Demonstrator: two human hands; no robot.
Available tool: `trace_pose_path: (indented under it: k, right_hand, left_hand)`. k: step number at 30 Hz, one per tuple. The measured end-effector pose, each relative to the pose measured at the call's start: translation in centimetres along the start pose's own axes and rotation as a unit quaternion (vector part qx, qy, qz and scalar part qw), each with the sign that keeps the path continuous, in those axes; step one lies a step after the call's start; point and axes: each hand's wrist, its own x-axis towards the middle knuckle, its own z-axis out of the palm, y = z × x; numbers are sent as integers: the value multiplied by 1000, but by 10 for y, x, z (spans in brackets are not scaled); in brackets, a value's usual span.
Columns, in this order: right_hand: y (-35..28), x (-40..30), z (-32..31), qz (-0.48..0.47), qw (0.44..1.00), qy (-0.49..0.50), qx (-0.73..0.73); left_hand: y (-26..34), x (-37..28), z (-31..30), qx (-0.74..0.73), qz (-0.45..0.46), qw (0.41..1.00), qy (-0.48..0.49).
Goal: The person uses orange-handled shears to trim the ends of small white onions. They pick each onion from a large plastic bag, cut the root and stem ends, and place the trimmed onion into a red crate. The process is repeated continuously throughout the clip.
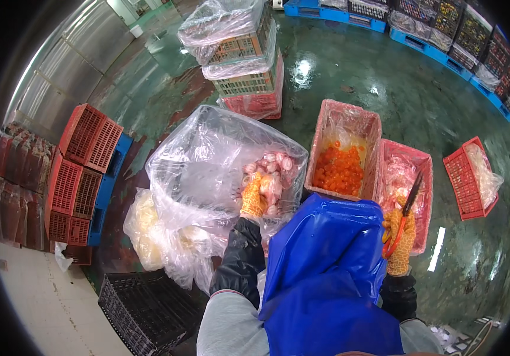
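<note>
My left hand (252,198), in an orange patterned glove, reaches into a large crate lined with clear plastic (192,160). It touches a heap of round, pinkish-white, egg-like pieces (277,164); whether its fingers grip one is unclear. In my right hand (399,240), gloved alike, is a pair of scissors (408,204) with orange handles, dark blades together and pointing up. That hand is over the near end of a pink crate (428,178) holding pale, wet, filmy scraps (399,171). Between the hands, a plastic-lined pink crate (370,122) contains orange yolk-like balls (337,169).
A blue apron (322,267) covers my lap. Bunched plastic bags (148,227) and a black crate (148,307) are at left. Plastic-wrapped crates (246,58) stand ahead; red crates (70,178) stand left on a blue pallet (112,178). Another red crate (464,178) sits at right on the wet floor.
</note>
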Motion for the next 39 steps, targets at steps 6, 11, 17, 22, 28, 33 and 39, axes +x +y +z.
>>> trace_pose_path:
  k: [6,11,17,22,28,33,39]
  right_hand:
    - [-3,2,32,97,986,-94,100]
    - [-17,-2,59,9,989,-130,-67]
    - [-39,7,70,-232,877,-283,-311]
    - [-6,14,55,-152,887,-305,-312]
    - [12,25,45,-126,950,-156,-240]
    - [18,21,58,-176,927,-198,-264]
    - [2,13,55,-98,968,-131,-192]
  left_hand:
    - [-8,-21,59,-204,-106,926,-301]
    - [-33,-66,122,-225,-300,883,-281]
    - [-94,-96,131,92,-224,898,-367]
    - [-101,-90,106,-80,-382,805,-447]
    - [-68,-123,136,182,-167,922,-298]
    - [-84,-115,131,339,-147,884,-286]
    - [-65,-99,147,291,44,955,-49]
